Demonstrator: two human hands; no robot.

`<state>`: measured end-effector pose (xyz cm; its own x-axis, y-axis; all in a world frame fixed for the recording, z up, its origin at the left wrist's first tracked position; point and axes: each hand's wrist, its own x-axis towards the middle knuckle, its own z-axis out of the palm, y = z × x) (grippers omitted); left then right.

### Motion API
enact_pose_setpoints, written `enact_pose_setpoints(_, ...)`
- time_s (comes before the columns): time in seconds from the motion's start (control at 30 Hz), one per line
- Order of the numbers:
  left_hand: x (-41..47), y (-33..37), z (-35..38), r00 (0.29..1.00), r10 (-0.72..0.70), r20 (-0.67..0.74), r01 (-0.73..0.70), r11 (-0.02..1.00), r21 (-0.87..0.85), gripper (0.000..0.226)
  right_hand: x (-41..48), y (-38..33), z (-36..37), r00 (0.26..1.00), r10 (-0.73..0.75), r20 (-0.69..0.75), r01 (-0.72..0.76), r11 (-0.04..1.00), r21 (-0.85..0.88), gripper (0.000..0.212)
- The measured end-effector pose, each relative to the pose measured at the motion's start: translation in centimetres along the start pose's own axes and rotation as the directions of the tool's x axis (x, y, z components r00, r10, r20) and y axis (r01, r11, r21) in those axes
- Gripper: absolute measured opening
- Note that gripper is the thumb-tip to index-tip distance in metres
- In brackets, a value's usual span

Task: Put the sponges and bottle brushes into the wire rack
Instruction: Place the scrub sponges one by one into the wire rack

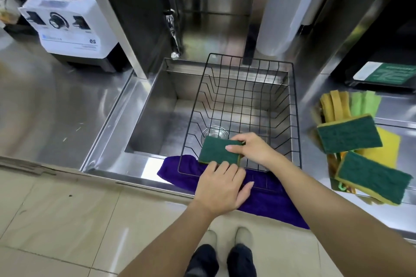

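A black wire rack (292,96) sits across the right half of the steel sink (146,114). My right hand (254,148) grips a green-topped yellow sponge (216,150) at the rack's near left corner. My left hand (221,189) touches the sponge's near edge with its fingertips and rests on the rack's front rim. Two more green and yellow sponges lie on the counter to the right, one (349,134) farther and one (371,176) nearer. Under them lie yellow and green brush-like pieces (335,105), partly hidden.
A purple cloth (270,200) hangs over the sink's front edge under the rack. A tap (173,36) points down at the sink's back. A white blender base (72,24) stands on the left counter. A black tray (382,76) sits at the back right.
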<state>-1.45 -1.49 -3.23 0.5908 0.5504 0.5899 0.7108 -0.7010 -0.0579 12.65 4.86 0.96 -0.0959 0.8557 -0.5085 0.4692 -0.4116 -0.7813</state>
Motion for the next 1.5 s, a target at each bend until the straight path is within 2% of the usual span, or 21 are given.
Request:
enact_pose_setpoints(0.13,0.1,0.0,-0.2,1.0,-0.002,0.013,0.002,1.0,0.009,0.042,0.0,0.1,-0.3,0.999,-0.03,0.011,0.031,0.989,-0.144,0.029)
enact_pose_setpoints(0.27,0.0,0.0,0.0,0.999,0.018,0.033,-0.018,1.0,0.007,0.043,-0.3,0.4,-0.4,0.997,-0.074,0.003,0.066,0.866,-0.496,0.044)
enact_pose_setpoints(0.37,-0.2,-0.1,0.2,0.999,0.02,0.037,-0.021,1.0,0.004,0.046,-1.2,0.3,-0.6,0.987,-0.135,-0.091,0.062,0.829,-0.556,0.05)
enact_pose_setpoints(0.5,-0.3,-0.1,0.4,1.0,0.022,0.021,-0.022,1.0,0.005,0.045,-2.4,0.3,-4.1,0.903,-0.328,-0.277,0.061,0.737,-0.673,0.041)
enact_pose_setpoints(0.6,-0.3,-0.1,0.4,1.0,0.014,0.015,-0.014,1.0,0.003,0.045,-3.5,0.6,-8.2,0.811,-0.387,-0.439,-0.082,0.667,-0.74,0.037)
enact_pose_setpoints(0.67,-0.3,-0.1,0.3,1.0,0.013,0.005,-0.013,1.0,0.0,0.046,-4.5,1.1,-10.9,0.769,-0.362,-0.526,-0.208,0.637,-0.742,0.04)
enact_pose_setpoints(0.77,-0.1,-0.1,0.3,1.0,0.02,-0.004,-0.02,1.0,0.002,0.047,-5.6,2.1,-13.7,0.803,-0.222,-0.553,-0.352,0.573,-0.74,0.052)
enact_pose_setpoints(0.9,-0.1,-0.1,0.2,1.0,0.023,-0.012,-0.023,1.0,0.007,0.044,-7.2,3.5,-15.4,0.839,-0.059,-0.541,-0.46,0.454,-0.763,0.074)
enact_pose_setpoints(1.03,0.0,-0.1,0.2,1.0,0.027,-0.014,-0.027,0.999,0.02,0.038,-8.1,4.6,-15.9,0.827,0.072,-0.558,-0.541,0.371,-0.755,0.074)
enact_pose_setpoints(1.13,0.0,-0.1,0.2,1.0,0.021,-0.009,-0.021,1.0,0.015,0.042,-8.4,4.5,-15.9,0.812,0.11,-0.573,-0.566,0.391,-0.726,0.066)
enact_pose_setpoints(1.27,-0.1,-0.1,0.2,1.0,0.018,-0.002,-0.018,1.0,0.019,0.042,-8.3,2.9,-16.9,0.804,0.011,-0.595,-0.538,0.44,-0.719,0.057)
enact_pose_setpoints(1.4,-0.1,-0.1,0.2,1.0,0.014,0.006,-0.014,0.999,0.031,0.039,-7.8,-0.1,-18.1,0.786,-0.064,-0.615,-0.454,0.615,-0.645,0.053)
enact_pose_setpoints(1.5,-0.1,0.0,0.2,1.0,0.01,0.01,-0.01,0.999,0.031,0.039,-7.6,-2.7,-18.8,0.766,-0.152,-0.624,-0.321,0.751,-0.577,0.049)
